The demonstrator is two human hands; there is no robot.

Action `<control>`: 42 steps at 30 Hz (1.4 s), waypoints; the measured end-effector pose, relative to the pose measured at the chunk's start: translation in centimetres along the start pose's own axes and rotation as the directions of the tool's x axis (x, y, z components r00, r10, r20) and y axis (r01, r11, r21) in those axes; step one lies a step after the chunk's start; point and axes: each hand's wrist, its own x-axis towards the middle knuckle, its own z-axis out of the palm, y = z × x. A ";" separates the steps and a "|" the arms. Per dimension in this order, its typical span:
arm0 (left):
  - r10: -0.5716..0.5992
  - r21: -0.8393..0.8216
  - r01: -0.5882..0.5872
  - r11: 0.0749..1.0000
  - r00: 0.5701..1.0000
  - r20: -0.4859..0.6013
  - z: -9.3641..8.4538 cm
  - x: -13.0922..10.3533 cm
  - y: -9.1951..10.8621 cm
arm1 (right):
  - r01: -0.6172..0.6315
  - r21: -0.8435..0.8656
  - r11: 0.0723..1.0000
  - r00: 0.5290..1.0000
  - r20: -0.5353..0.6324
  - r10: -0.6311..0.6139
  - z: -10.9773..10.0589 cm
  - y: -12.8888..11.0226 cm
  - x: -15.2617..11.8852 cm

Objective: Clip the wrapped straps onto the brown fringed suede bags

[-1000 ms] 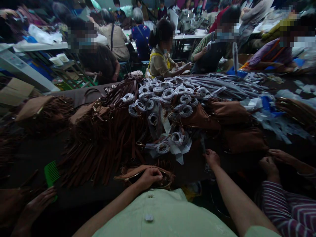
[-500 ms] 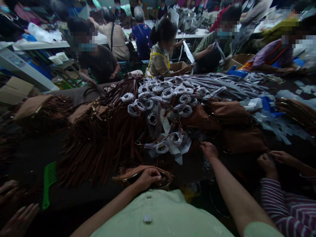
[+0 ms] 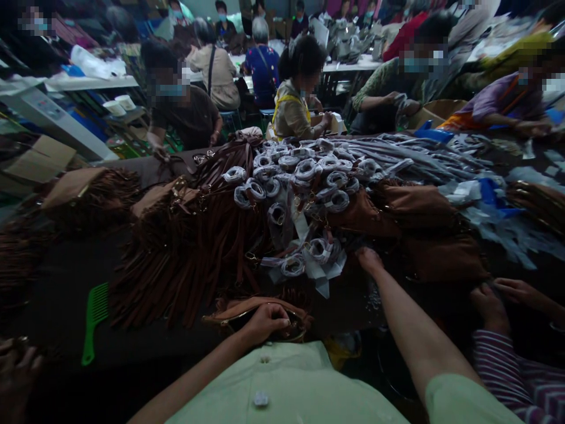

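Note:
A small brown fringed bag (image 3: 238,307) lies at the table's front edge, its zipped mouth open. My left hand (image 3: 268,321) is at that mouth, fingers curled and pressed together on the bag's edge or zip; exactly what they pinch is too small to tell. My right hand (image 3: 369,259) reaches forward to the right of the wrapped strap coils (image 3: 324,250), beside the dark brown bags. Its fingertips are hidden in shadow, so what it touches does not show. Small clear bits (image 3: 374,297) lie on the dark cloth below its wrist.
A green comb (image 3: 94,318) lies at the left. Brown fringed bags (image 3: 73,188) and long brown strips (image 3: 176,265) cover the left and middle. Brown bags (image 3: 444,256) and plastic wrappers (image 3: 503,229) are at the right. A co-worker's hands (image 3: 489,303) are close on the right; others sit opposite.
The view has shifted slightly, moving the scene right. My right hand has reached a little further in, its fingers now less visible. My left hand stays at the bag. Co-workers' hands at the left have drawn back.

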 end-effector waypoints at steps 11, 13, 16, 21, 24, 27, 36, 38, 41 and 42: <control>0.034 -0.001 -0.034 0.999 0.999 0.034 -0.2 0.1 -0.3 | 0.127 0.806 0.578 0.977 -0.204 0.069 -7.1 0.9 -7.1; 0.031 0.003 -0.031 1.000 0.999 0.038 -0.4 0.0 -0.3 | 0.109 0.765 0.634 0.992 -0.124 -0.021 -7.1 -1.9 -10.3; 0.027 -0.032 -0.024 0.999 0.995 0.096 -0.9 0.0 -0.5 | 0.177 0.611 0.771 0.954 0.086 -0.287 -5.3 -8.0 -17.4; 0.051 -0.024 -0.048 0.999 0.983 0.177 -1.8 -0.2 -1.1 | 0.307 0.475 0.825 0.847 0.258 -0.464 -0.2 -16.0 -27.6; 0.064 -0.023 -0.061 0.998 0.983 0.171 -1.9 -0.2 -1.4 | 0.312 0.365 0.877 0.869 0.263 -0.419 2.0 -17.1 -29.0; 0.087 -0.016 -0.086 0.996 0.986 0.142 -1.9 -0.2 -1.9 | 0.298 0.272 0.915 0.886 0.279 -0.372 3.1 -17.0 -28.6; 0.105 -0.023 -0.102 0.995 0.976 0.190 -3.3 -0.5 -2.5 | 0.125 0.422 0.898 0.941 0.238 -0.242 5.4 -16.7 -29.3; 0.081 -0.022 -0.078 0.997 0.974 0.210 -3.4 -0.5 -2.5 | 0.081 0.470 0.879 0.947 0.240 -0.215 6.0 -16.5 -29.4; 0.072 0.016 -0.078 0.997 0.971 0.229 -3.3 -0.5 -2.5 | 0.033 0.539 0.842 0.945 0.257 -0.202 6.6 -16.4 -29.4; 0.081 0.046 -0.094 0.995 0.971 0.225 -3.2 -0.5 -2.6 | -0.005 0.575 0.818 0.942 0.277 -0.189 6.6 -16.4 -29.5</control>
